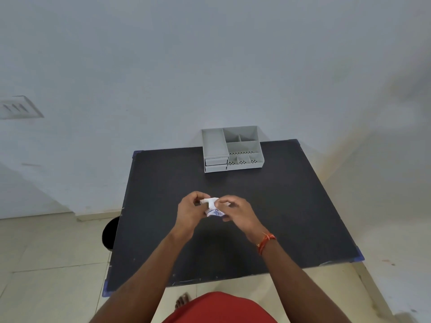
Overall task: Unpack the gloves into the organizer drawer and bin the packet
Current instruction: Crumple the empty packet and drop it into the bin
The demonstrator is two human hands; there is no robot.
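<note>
A small white glove packet [212, 207] with blue print is held above the middle of the black table [291, 217]. My left hand [190, 212] pinches its upper left corner and my right hand [238, 212] grips its right side. The packet is crumpled between the fingers, and I cannot tell whether it is torn. The grey organizer [233, 148] stands at the table's far edge, with two small drawers [216, 164] stacked at its front left; both look pushed in. No gloves show outside the packet.
A round black bin [110, 233] sits on the tiled floor at the table's left edge, partly hidden under it. The organizer's top has several open compartments. A wall rises right behind the table. My foot shows below the near edge.
</note>
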